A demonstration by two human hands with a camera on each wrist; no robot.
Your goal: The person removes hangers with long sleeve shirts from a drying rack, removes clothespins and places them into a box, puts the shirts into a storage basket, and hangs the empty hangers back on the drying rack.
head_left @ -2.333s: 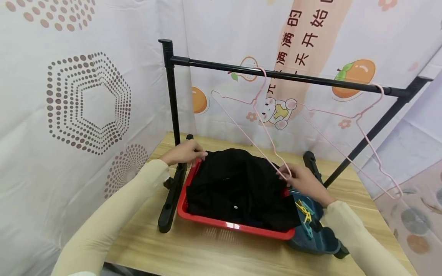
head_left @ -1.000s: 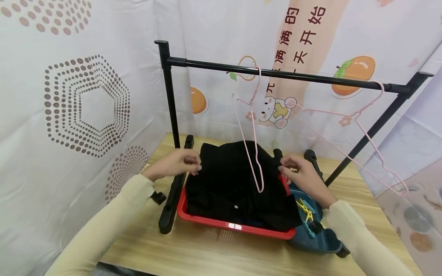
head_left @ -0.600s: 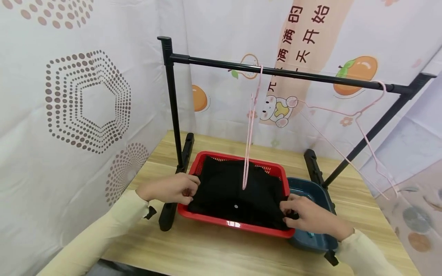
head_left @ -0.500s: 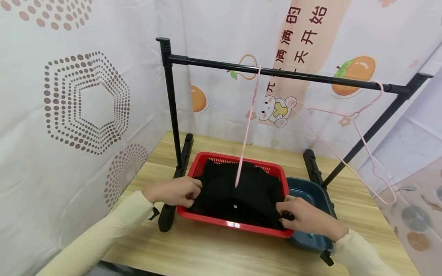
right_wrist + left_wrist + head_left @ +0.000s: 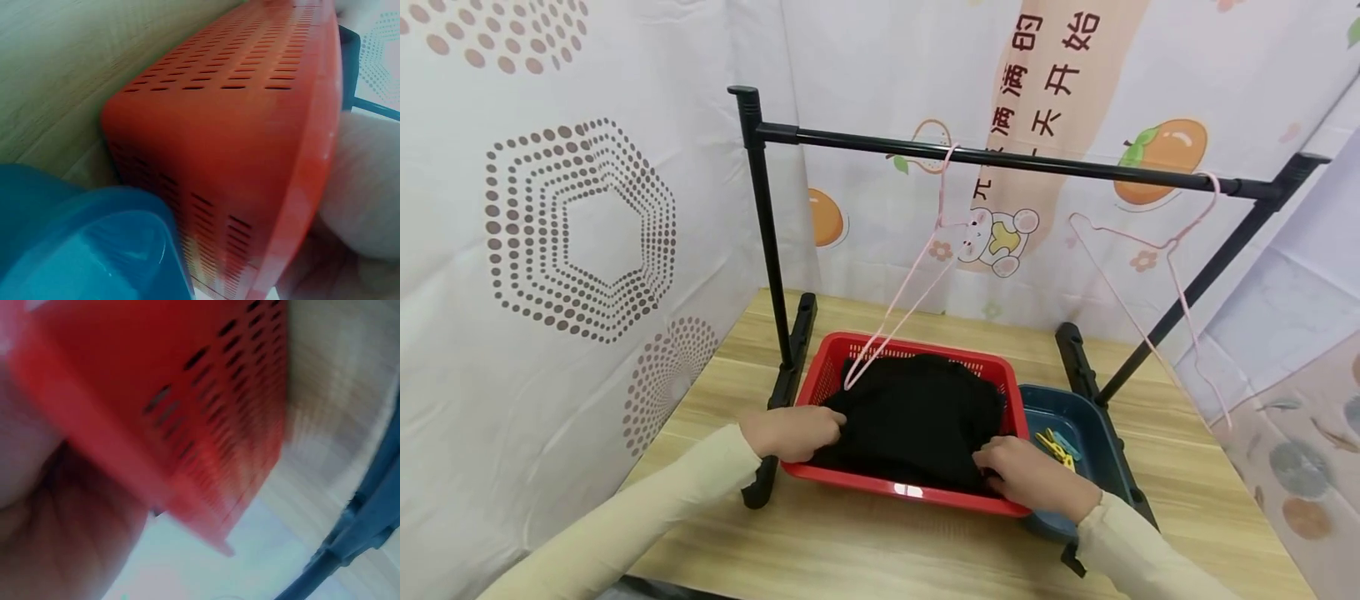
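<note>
A black garment (image 5: 917,417) lies bunched in a red perforated basket (image 5: 910,492) on the wooden table. My left hand (image 5: 796,432) reaches over the basket's front left rim, its curled fingers gripping the garment's left side. At the front right corner, my right hand (image 5: 1033,475) grips the cloth with bent fingers. Both sets of fingertips are partly hidden in the dark fabric. Over the basket a pink hanger (image 5: 887,321) hangs from a black rail (image 5: 1022,161), its lower end in front of the garment. The wrist views show mostly the red basket's outer walls beside each hand.
A second pink hanger (image 5: 1172,246) hangs at the rail's right end. Right of the basket, a blue bin (image 5: 1101,425) holds yellow and teal clothespins (image 5: 1056,446). The rack's black feet (image 5: 1078,358) flank the basket. Printed curtains stand behind and to the left.
Both hands came down from the basket's back corners to its front, and the garment now lies lower inside. The white button is no longer visible. The middle hanger, released by my right hand, has swung round.
</note>
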